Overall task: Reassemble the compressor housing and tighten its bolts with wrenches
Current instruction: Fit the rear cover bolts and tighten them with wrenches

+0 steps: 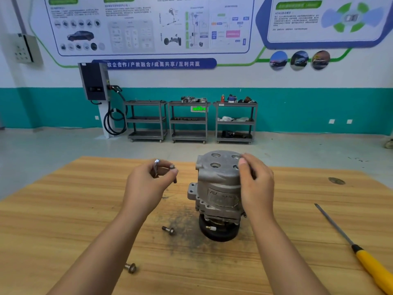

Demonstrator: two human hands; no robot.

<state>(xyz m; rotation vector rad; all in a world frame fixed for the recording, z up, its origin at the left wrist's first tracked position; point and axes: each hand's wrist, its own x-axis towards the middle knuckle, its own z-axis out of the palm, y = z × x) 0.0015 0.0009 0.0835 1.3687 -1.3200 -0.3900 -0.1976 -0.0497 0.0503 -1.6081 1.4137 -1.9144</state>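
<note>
Bolt alignment is what the coming move turns on, as we judge it from the head camera, the only view we have. The compressor (217,188) stands upright at mid-bench, pulley end down on the bench (85,209). Its end cover (223,161) faces up, with open bolt holes (215,165) showing on top.

The left hand (148,182) hovers at the housing's 9 o'clock, apart from it. Its fingers are curled, and thumb and fingertips pinch a bolt (173,173) that hangs roughly upright, head up. A bright metal piece (156,167) sticks up between the same fingers; we cannot tell what it is. From that hand the cover's holes lie at 3 o'clock, and the bolt's long axis runs near parallel to theirs. We judge it needs a short carry to the right, then a straight drop.

The right hand (257,186) is at the housing's 3 o'clock, fingers bent, tips on the cover's right rim beside a hole. Whether they pinch something small there or only steady the housing, we cannot tell. The holes on the cover's left side are nearer the bolt-carrying hand.

Two loose bolts (169,230) lie on the bench, the nearer at the compressor's 8 o'clock, the farther bolt (130,268) out at 7 o'clock. A yellow-handled screwdriver (361,252) lies well apart at 4 o'clock, its shaft running 11 to 5. We see no wrench.
</note>
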